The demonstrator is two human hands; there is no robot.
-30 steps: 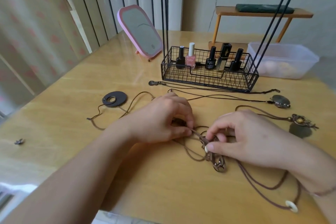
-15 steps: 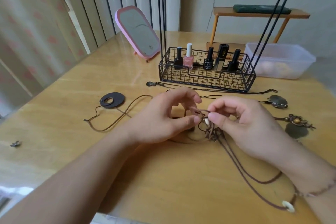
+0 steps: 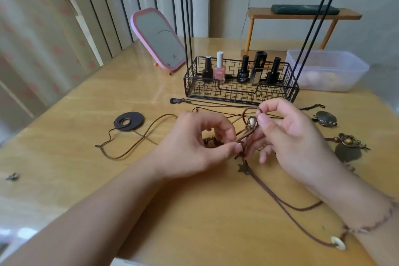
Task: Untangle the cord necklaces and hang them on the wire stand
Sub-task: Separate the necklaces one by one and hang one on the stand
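Observation:
A knot of brown cord necklaces (image 3: 246, 134) is lifted a little off the wooden table (image 3: 86, 119) between my hands. My left hand (image 3: 194, 147) pinches the cords at the knot's lower end. My right hand (image 3: 289, 136) pinches a cord loop just above a pale bead (image 3: 251, 121). A star charm (image 3: 242, 168) dangles below the knot. One brown cord trails right to a white ring (image 3: 338, 242); another runs left to a dark round pendant (image 3: 129, 120). The black wire stand (image 3: 239, 88) rises behind, with its basket base and thin upright rods.
Nail polish bottles (image 3: 220, 70) stand in the stand's basket. A pink mirror (image 3: 158, 39) leans at the back left and a clear plastic tub (image 3: 326, 71) at the back right. Metal pendants (image 3: 325, 117) lie at the right. A small charm (image 3: 13, 176) lies far left.
Both hands have raised the tangle off the table and moved it farther away. My right hand has shifted up to a loop by the pale bead, and the star charm now hangs free.

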